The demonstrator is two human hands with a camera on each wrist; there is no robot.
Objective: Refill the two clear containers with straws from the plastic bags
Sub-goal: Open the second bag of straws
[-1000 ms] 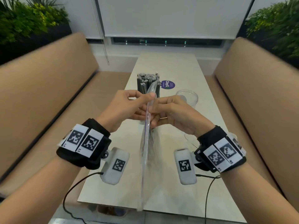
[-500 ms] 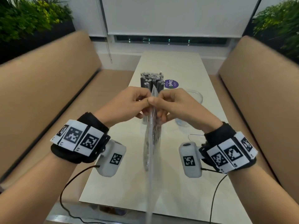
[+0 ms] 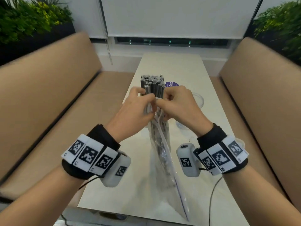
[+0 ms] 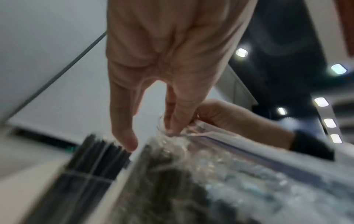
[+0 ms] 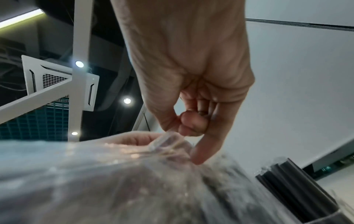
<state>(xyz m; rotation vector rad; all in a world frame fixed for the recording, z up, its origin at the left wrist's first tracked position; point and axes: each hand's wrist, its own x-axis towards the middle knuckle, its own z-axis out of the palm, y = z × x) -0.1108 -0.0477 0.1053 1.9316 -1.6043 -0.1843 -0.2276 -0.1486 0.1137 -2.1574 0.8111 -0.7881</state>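
A clear zip plastic bag (image 3: 161, 160) of dark wrapped straws hangs upright over the table, held at its top end by both hands. My left hand (image 3: 138, 106) pinches the left lip of the bag (image 4: 184, 136) between thumb and fingers. My right hand (image 3: 175, 105) pinches the right lip (image 5: 168, 144). Behind the hands stands a clear container filled with grey wrapped straws (image 3: 152, 84). A second clear container (image 3: 197, 101), with nothing in it, stands to the right, partly hidden by my right hand.
The pale table (image 3: 187, 69) runs away from me between two tan benches (image 3: 48, 88) (image 3: 263, 88). A purple round sticker (image 3: 171, 84) lies behind the straw container. Cables (image 3: 211, 198) trail from the wrist cameras over the near edge.
Both hands have stayed together at the bag's top end, and the bag's two lips have begun to spread apart. The head view has tipped slightly closer.
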